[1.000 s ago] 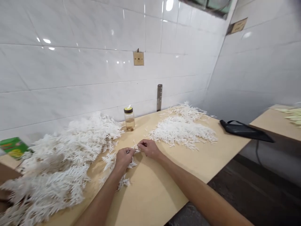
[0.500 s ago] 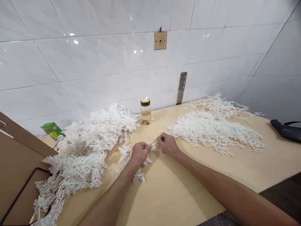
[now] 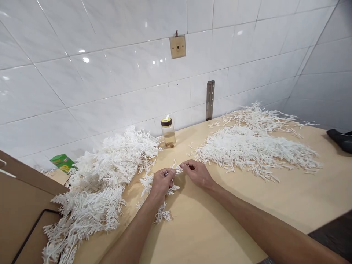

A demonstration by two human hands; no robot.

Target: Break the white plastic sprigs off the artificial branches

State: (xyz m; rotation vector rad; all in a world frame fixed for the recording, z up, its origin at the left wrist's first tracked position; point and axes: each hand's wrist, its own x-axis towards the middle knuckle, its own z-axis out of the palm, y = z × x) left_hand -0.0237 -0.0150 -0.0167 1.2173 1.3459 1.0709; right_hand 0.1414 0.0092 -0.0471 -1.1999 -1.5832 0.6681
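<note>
My left hand (image 3: pixel 162 180) is closed in a pinch on a white branching piece, just above small white clusters (image 3: pixel 164 212) on the tabletop. Close to its right, my right hand (image 3: pixel 196 172) has thumb and forefinger pinched at the white strands between the hands; what exactly its fingertips hold is too small to make out. A large heap of white branching pieces (image 3: pixel 118 157) lies to the left. To the right spreads a flatter pile of thin white pieces (image 3: pixel 242 146), with longer strands (image 3: pixel 264 119) behind it.
A jar with a dark and yellow lid (image 3: pixel 168 135) stands near the tiled wall. At the left are a green packet (image 3: pixel 63 162) and a cardboard box (image 3: pixel 24 205). A metal bracket (image 3: pixel 210 101) rises at the wall, and a black object (image 3: pixel 341 141) lies far right.
The camera view has tilted and shifted slightly. My right hand's fingers have extended toward my left hand, and the hands' fingertips are nearer each other.
</note>
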